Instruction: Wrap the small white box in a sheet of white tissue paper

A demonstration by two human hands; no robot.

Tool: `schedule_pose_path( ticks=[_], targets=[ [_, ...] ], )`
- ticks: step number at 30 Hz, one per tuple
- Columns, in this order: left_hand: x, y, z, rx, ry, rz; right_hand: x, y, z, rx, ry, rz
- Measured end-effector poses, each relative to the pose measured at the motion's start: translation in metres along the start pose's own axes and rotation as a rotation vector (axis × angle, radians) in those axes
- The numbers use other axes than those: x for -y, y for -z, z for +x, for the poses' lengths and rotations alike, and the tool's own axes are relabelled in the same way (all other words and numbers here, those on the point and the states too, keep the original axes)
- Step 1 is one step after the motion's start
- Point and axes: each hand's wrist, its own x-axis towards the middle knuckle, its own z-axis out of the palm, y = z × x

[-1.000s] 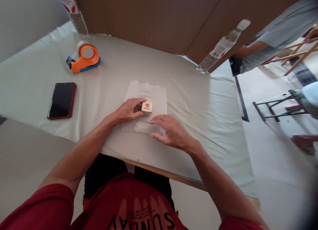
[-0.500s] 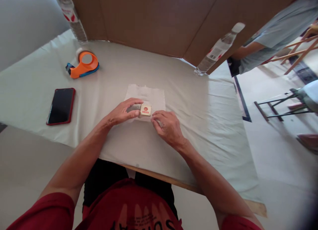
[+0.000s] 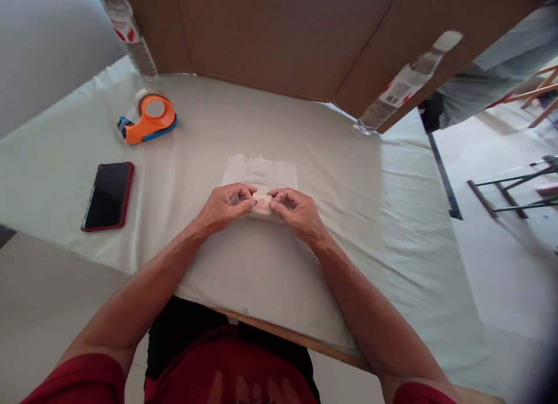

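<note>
My left hand (image 3: 227,205) and my right hand (image 3: 294,210) meet at the middle of the table, fingers curled inward. Between their fingertips sits a small cream box (image 3: 263,203), mostly covered by clear bubble wrap and by my fingers, so its red label is barely visible. Both hands pinch the wrapped box from either side. Under and behind it lies a white sheet of wrapping material (image 3: 260,170), flat on the pale tablecloth (image 3: 340,206).
An orange tape dispenser (image 3: 148,116) sits at the far left, with a red-cased phone (image 3: 108,195) nearer me. Two plastic water bottles (image 3: 131,35) (image 3: 405,84) stand against a brown cardboard wall (image 3: 279,38). Another person's body (image 3: 492,78) and chair legs show at right.
My right hand has come up from the bubble wrap to the box. The wrap now covers the box, whose red label was plain to see before. Both hands now pinch it.
</note>
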Motion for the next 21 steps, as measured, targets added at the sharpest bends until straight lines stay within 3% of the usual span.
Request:
schedule_pose_path(
  ticks=[14,21],
  targets=[
    [-0.0017,-0.0064,-0.0009,-0.04,0.023,-0.046,-0.0013,-0.0092,-0.0073,-0.066,-0.042,0.072],
    [-0.0018,-0.0072,0.0008,-0.029,0.044,-0.039,-0.0049,-0.007,-0.006,-0.024,-0.108,0.049]
  ],
)
